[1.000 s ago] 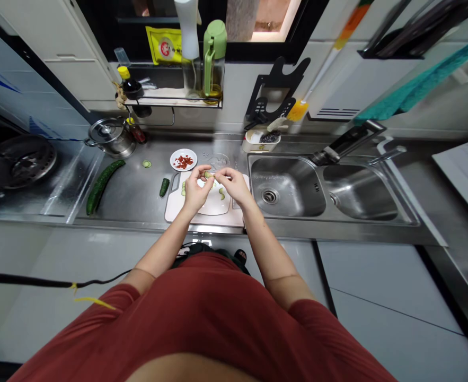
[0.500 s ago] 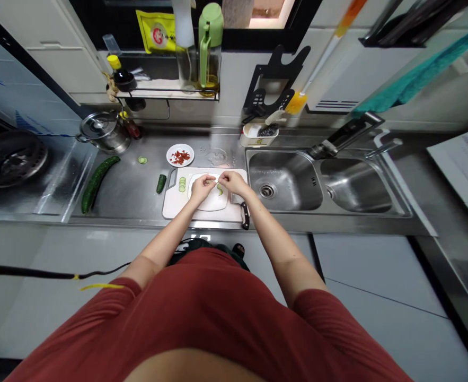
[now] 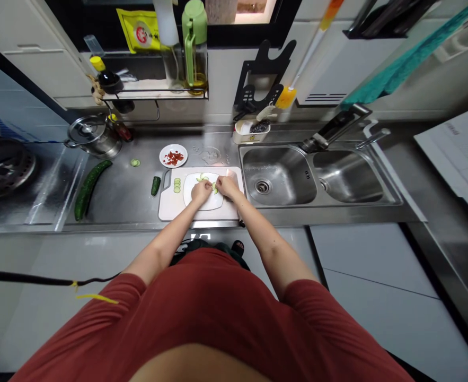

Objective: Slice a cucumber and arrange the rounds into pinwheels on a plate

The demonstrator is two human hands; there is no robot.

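My left hand [image 3: 202,192] is low over a white plate [image 3: 214,202], its fingertips pinched at a thin cucumber slice [image 3: 214,188]. From the right, my right hand [image 3: 226,185] meets it, fingers closed at the same slice. More pale green slices [image 3: 204,176] lie along the plate's far side. The plate rests on a white cutting board [image 3: 170,212]. Left of the plate, a short row of cucumber slices [image 3: 177,185] lies on the board. A cut cucumber piece [image 3: 156,185] sits just off its left edge. My right forearm hides most of the knife.
Behind the board stands a small plate of chopped red pieces [image 3: 174,156]. A whole cucumber [image 3: 91,190] and a lidded pot [image 3: 93,135] are to the left. The double sink [image 3: 279,175] adjoins the board's right. A shelf [image 3: 154,95] with bottles hangs above.
Both hands have come lower, onto the plate, with fingertips at a slice. Slices on the plate's far side now show. The view has shifted slightly, and my right arm now covers the knife.
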